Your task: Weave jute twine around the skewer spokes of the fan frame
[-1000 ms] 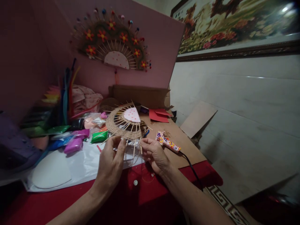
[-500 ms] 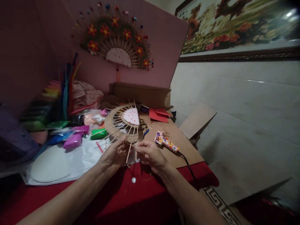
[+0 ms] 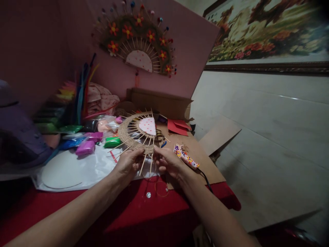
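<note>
A half-round fan frame of thin sticks and woven twine (image 3: 125,137), with a pink dotted half-disc (image 3: 147,126) at its centre, is held above the table. My left hand (image 3: 130,163) pinches the lower part of the twine band, thumb on top. At the band's lower right end, my right hand (image 3: 167,161) has its thumb and fingers closed on the edge. Bare stick ends point down between the two hands. Loose twine hangs below them. Right of the frame lies a flower-patterned glue gun (image 3: 185,156) with a black cord.
Packets of coloured clay (image 3: 86,147) and a pale disc (image 3: 61,169) lie at left. Behind are red paper (image 3: 178,127) and a cardboard box (image 3: 159,103). Cardboard (image 3: 210,171) covers the right side of the red cloth (image 3: 123,212). A finished fan (image 3: 138,44) hangs above.
The view has shifted slightly. My right hand has moved up from the twine and stick ends to the band's edge. The thumbs now rest closer along the band.
</note>
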A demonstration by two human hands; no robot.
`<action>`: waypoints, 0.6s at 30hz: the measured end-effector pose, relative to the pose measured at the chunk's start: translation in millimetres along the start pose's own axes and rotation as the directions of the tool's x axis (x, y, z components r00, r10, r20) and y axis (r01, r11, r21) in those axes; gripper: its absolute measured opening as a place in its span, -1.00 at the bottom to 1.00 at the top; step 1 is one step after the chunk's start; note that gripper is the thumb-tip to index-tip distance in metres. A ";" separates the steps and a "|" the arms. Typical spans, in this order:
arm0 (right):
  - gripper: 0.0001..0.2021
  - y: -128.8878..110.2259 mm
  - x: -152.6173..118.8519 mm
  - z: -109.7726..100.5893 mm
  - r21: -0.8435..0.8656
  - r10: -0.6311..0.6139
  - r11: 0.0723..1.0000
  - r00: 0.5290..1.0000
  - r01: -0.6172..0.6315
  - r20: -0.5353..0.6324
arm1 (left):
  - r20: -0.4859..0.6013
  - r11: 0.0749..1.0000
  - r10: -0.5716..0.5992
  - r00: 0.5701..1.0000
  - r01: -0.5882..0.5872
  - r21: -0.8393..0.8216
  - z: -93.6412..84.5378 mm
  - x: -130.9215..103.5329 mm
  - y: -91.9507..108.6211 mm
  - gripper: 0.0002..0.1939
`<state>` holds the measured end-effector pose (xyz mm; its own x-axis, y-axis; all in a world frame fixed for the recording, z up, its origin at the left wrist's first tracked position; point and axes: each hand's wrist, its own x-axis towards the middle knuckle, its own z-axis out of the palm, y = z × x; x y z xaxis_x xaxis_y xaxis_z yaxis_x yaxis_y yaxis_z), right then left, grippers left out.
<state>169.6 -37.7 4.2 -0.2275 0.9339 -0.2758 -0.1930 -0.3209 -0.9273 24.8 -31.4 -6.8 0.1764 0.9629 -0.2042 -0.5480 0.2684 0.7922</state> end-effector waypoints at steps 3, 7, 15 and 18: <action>-0.64 3.3 4.5 -2.7 -0.027 -0.039 0.999 0.999 0.039 0.014 | -0.023 1.000 0.004 1.000 -0.004 0.018 2.2 -2.5 0.8 -0.89; -0.64 7.3 5.4 -4.2 -0.004 -0.068 0.998 0.998 0.068 0.014 | -0.022 0.999 0.018 1.000 -0.017 0.041 3.2 -2.3 -0.8 -0.85; -0.72 7.0 4.6 -2.4 0.026 -0.095 0.995 0.995 0.095 -0.005 | -0.032 0.999 0.039 0.999 -0.038 0.034 2.5 -0.4 -2.8 -0.81; -0.73 7.9 5.2 -3.1 0.020 -0.103 0.994 0.995 0.103 -0.010 | -0.043 0.999 0.040 0.998 -0.038 0.037 4.3 -3.0 -1.2 -0.81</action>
<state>169.9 -34.9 -5.3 -0.1968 0.9635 -0.1817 -0.2343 -0.2261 -0.9455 28.5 -34.7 -4.7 0.1188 0.9731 -0.1972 -0.5241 0.2302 0.8200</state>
